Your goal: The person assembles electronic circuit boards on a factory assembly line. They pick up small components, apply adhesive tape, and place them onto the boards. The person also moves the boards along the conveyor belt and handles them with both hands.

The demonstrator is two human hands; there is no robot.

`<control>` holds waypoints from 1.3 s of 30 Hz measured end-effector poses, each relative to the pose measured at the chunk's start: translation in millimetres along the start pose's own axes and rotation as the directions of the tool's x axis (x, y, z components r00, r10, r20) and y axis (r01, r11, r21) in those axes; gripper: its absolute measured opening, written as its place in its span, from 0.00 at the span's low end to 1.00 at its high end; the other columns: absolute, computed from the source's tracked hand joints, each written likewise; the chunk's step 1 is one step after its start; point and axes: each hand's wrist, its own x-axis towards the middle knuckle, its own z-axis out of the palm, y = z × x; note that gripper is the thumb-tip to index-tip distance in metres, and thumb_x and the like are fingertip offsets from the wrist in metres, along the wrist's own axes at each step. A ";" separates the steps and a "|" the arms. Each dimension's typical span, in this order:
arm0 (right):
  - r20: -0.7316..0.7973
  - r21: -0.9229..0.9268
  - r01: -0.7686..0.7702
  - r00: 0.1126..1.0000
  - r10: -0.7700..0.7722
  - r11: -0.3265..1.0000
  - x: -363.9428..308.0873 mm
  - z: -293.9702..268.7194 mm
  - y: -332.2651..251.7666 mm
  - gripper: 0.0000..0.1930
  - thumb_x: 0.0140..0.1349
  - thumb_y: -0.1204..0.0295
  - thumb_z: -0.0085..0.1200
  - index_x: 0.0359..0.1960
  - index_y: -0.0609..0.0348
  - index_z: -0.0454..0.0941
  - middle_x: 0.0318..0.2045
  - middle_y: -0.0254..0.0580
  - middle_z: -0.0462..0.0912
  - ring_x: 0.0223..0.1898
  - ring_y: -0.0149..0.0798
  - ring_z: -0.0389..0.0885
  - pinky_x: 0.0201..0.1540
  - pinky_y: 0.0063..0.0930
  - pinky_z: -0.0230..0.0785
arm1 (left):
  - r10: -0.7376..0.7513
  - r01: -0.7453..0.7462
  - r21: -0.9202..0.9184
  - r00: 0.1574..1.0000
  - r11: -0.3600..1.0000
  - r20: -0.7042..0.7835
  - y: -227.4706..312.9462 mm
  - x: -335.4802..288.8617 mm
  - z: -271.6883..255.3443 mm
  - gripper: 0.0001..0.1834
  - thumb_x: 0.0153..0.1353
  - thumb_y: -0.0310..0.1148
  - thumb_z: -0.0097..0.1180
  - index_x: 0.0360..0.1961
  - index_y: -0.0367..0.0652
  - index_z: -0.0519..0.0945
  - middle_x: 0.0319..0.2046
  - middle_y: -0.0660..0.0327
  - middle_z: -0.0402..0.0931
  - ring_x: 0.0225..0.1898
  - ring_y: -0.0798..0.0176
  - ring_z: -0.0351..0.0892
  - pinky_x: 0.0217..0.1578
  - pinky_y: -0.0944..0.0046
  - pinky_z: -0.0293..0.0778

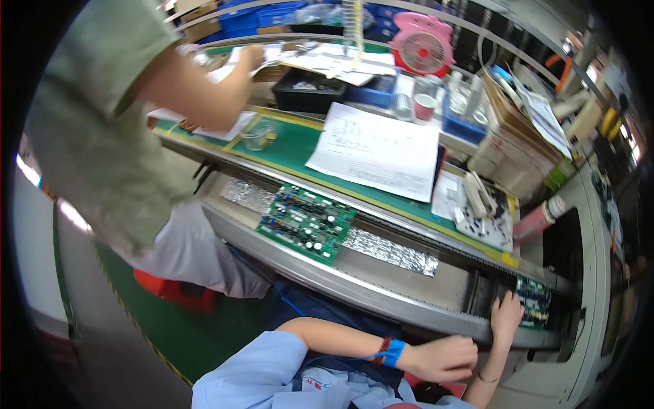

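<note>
At the right end of the conveyor, a green circuit board (pixel 535 303) lies partly at the machine's opening. My right hand (pixel 506 317) is at that board's left edge, fingers bent against it. My left hand (pixel 443 358) hangs in front of the conveyor's near rail, curled into a loose fist; its palm side is hidden. A blue wrist strap (pixel 391 352) with a cord circles my left wrist. Farther left, a larger populated green circuit board (pixel 306 223) bridges the conveyor's two rails, apart from both hands.
Silver foil strips (pixel 392 252) lie along the conveyor bed (pixel 446 281). Behind it, a green bench holds printed paper (pixel 378 150), a clear cup (pixel 259 134), a black bin (pixel 308 91) and a pink fan (pixel 422 44). A co-worker (pixel 129 136) stands at left, reaching over the bench.
</note>
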 end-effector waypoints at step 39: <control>0.134 -0.061 -0.069 0.988 0.077 0.996 -3.9 -14.2 -3.2 0.15 0.60 0.65 0.51 0.43 0.63 0.72 0.41 0.52 0.75 0.44 0.51 0.74 0.46 0.42 0.62 | -0.156 0.190 0.322 0.979 0.927 -0.129 -34.5 -31.2 -17.6 0.09 0.58 0.32 0.52 0.34 0.37 0.71 0.36 0.54 0.68 0.44 0.49 0.67 0.50 0.53 0.63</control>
